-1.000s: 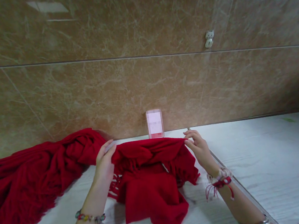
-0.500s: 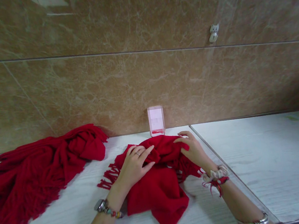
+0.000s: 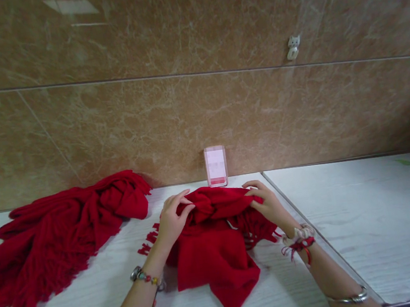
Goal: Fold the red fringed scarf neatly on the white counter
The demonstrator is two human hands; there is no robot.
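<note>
A red fringed scarf point(image 3: 217, 253) lies bunched in front of me, its pointed end towards me and fringe showing on both sides. My left hand point(image 3: 173, 216) pinches the scarf's upper left edge between thumb and fingers. At the upper right edge, my right hand point(image 3: 267, 203) grips the same scarf, fingers curled over the cloth. Between the two hands the fabric is gathered into a thick fold. Part of the left fringe is hidden behind my left forearm.
Another red fringed scarf point(image 3: 79, 232) lies crumpled at the left. A phone-like device point(image 3: 216, 166) with a blurred screen leans on the brown tiled wall point(image 3: 139, 122) behind the white table point(image 3: 391, 229). A small white cat-shaped piece point(image 3: 293, 47) is on the wall.
My left hand has shifted left from the middle of the fold to its left edge and turned into a pinch. My right hand has barely moved. The view has shifted slightly.
</note>
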